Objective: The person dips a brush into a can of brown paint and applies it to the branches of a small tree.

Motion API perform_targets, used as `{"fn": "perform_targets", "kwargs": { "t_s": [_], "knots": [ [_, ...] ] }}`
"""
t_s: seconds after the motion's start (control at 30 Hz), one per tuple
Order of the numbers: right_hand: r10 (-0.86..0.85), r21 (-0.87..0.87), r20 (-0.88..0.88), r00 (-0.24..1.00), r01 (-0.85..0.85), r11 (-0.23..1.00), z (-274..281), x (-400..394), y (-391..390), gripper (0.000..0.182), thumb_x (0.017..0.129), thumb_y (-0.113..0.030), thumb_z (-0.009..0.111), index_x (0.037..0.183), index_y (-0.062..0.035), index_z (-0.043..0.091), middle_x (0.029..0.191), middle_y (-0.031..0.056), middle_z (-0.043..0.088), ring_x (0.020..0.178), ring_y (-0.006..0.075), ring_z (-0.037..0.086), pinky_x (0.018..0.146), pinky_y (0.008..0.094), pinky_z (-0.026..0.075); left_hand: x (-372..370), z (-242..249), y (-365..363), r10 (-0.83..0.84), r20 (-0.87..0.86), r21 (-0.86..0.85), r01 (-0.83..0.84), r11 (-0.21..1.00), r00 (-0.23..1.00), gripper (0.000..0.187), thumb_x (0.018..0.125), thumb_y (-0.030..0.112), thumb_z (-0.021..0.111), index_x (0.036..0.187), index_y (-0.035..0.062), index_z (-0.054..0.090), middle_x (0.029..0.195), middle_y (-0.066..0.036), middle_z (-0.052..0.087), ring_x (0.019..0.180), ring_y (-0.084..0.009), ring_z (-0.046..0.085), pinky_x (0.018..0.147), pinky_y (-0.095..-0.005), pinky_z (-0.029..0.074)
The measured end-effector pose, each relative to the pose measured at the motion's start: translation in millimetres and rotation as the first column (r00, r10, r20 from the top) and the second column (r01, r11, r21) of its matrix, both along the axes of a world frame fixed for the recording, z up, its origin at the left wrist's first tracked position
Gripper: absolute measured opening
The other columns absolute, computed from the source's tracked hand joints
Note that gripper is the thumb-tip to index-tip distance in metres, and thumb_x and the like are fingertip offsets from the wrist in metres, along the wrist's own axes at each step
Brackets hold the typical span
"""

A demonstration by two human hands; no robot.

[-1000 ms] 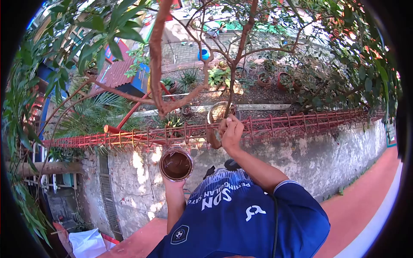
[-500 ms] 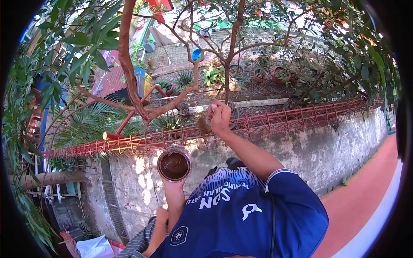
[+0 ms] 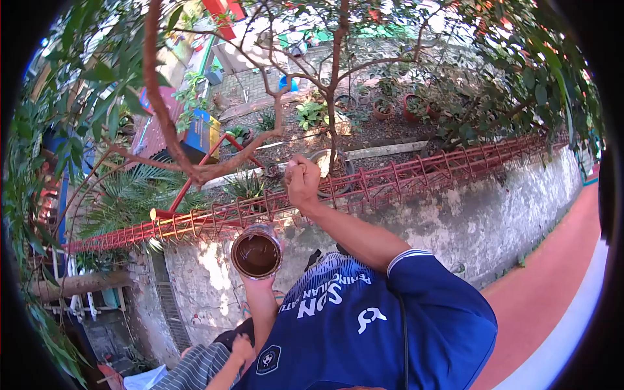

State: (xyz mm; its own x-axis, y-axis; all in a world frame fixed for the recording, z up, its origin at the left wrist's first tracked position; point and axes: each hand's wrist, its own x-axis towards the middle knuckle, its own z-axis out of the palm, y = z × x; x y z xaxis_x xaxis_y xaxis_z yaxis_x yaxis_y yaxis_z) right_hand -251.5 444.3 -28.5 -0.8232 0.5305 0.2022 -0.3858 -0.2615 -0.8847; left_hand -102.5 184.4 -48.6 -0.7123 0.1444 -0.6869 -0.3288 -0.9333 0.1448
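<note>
While gripped, round metal paint can, rusty mesh fence

Bright daylight, hard sun from above/behind the trees. Dappled light + leaf shadows on the grey wall; sunlit patches there near blown out. Background roofs and paving at top washed out, low detail. Strong fisheye: the red railing bows in a curve, the red path bends at lower right, black vignette rings the frame w/ dark corners. Leaves at left edge smeared and soft, some colour fringing at the rim. Centre fairly sharp: print on the blue shirt readable, tho upside down. The can interior dark, slight sheen on its rim. Raised hand lit on top, underside in shade, mild motion blur at fingers.
</note>
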Motion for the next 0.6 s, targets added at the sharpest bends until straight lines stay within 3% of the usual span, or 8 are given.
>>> {"fn": "perform_targets", "kwargs": {
  "t_s": [0.03, 0.13, 0.2, 0.27, 0.3, 0.33, 0.53, 0.6],
  "knots": [
    [0.031, -0.255, -0.086, 0.996, -0.052, 0.966, 7, -1, 0, 0.027, 0.098, -0.012, 0.049, 0.072, -0.0059, 0.045, 0.059, -0.0019, 0.043, 0.054, 0.0063, 0.040, 0.048, 0.0269, 0.033, -33, 36, 62, -0.057, -0.030, -0.011, 0.057, 0.998, 0.998, 0.060, 0.095, 0.054, 0.051, 0.135, 0.0102, 0.057, 0.139, -0.019, 0.057, 0.133, -0.0424, 0.049, 0.108, -0.0656, 0.040],
    [0.037, -0.428, -0.060, 0.998, -0.059, 0.902, 21, 0, 7, 0.027, 0.099, -0.012, 0.046, 0.073, -0.0074, 0.041, 0.061, -0.0016, 0.042, 0.053, 0.0064, 0.040, 0.047, 0.0255, 0.034, -31, 27, 60, -0.096, -0.066, -0.177, 0.083, 0.981, 0.993, 0.053, 0.097, 0.050, 0.055, 0.137, 0.0146, 0.058, 0.136, -0.015, 0.061, 0.127, -0.0355, 0.057, 0.107, -0.0573, 0.044],
    [0.054, -0.348, -0.087, 0.995, -0.081, 0.934, 1, -3, 13, 0.028, 0.100, -0.012, 0.045, 0.073, -0.0072, 0.040, 0.062, -0.0007, 0.042, 0.053, 0.0067, 0.038, 0.047, 0.0258, 0.034, -36, 20, 57, -0.172, -0.143, -0.055, 0.165, 0.985, 0.975, 0.061, 0.092, 0.057, 0.054, 0.133, 0.0114, 0.059, 0.135, -0.016, 0.061, 0.130, -0.0403, 0.053, 0.108, -0.0622, 0.041],
    [0.003, -0.164, -0.027, 1.000, -0.008, 0.986, -15, 0, 25, 0.029, 0.100, -0.012, 0.041, 0.072, -0.0088, 0.035, 0.058, -0.0003, 0.036, 0.049, 0.0088, 0.033, 0.044, 0.0275, 0.028, -38, 17, 56, -0.187, -0.132, -0.072, 0.178, 0.981, 0.973, 0.061, 0.092, 0.057, 0.054, 0.133, 0.0113, 0.059, 0.135, -0.016, 0.061, 0.130, -0.0402, 0.053, 0.108, -0.0621, 0.041],
    [0.010, -0.281, -0.029, 1.000, -0.018, 0.959, -10, 7, 32, 0.030, 0.100, -0.011, 0.040, 0.071, -0.0088, 0.033, 0.059, -0.0004, 0.035, 0.049, 0.0085, 0.033, 0.044, 0.0275, 0.028, -39, 17, 55, -0.189, -0.121, -0.086, 0.180, 0.980, 0.974, 0.061, 0.092, 0.056, 0.055, 0.133, 0.0112, 0.059, 0.135, -0.016, 0.061, 0.130, -0.0400, 0.053, 0.108, -0.0620, 0.041],
    [0.013, -0.281, -0.030, 0.999, -0.021, 0.960, -9, 10, 37, 0.030, 0.100, -0.011, 0.040, 0.071, -0.0088, 0.033, 0.059, -0.0004, 0.035, 0.049, 0.0085, 0.033, 0.044, 0.0275, 0.028, -40, 17, 55, -0.187, -0.122, -0.086, 0.177, 0.980, 0.975, 0.061, 0.092, 0.056, 0.055, 0.133, 0.0112, 0.059, 0.135, -0.016, 0.061, 0.130, -0.0400, 0.053, 0.108, -0.0620, 0.041],
    [-0.086, -0.028, -0.011, 0.996, 0.086, 0.996, -1, 25, 46, 0.031, 0.100, -0.011, 0.042, 0.070, -0.0082, 0.034, 0.060, -0.0005, 0.038, 0.051, 0.0069, 0.033, 0.046, 0.0275, 0.029, -36, 11, 48, -0.158, -0.170, -0.040, 0.154, 0.987, 0.973, 0.058, 0.091, 0.053, 0.059, 0.131, 0.0108, 0.060, 0.135, -0.016, 0.061, 0.129, -0.0405, 0.053, 0.108, -0.0609, 0.042],
    [-0.119, 0.075, 0.005, 0.993, 0.118, 0.990, -1, 29, 48, 0.031, 0.099, -0.010, 0.044, 0.070, -0.0076, 0.035, 0.061, -0.0014, 0.039, 0.053, 0.0061, 0.032, 0.047, 0.0267, 0.028, -32, 17, 49, -0.155, -0.195, -0.012, 0.155, 0.988, 0.969, 0.051, 0.095, 0.050, 0.057, 0.134, 0.0174, 0.063, 0.132, -0.016, 0.065, 0.126, -0.0429, 0.058, 0.100, -0.0640, 0.048]
  ]
}}
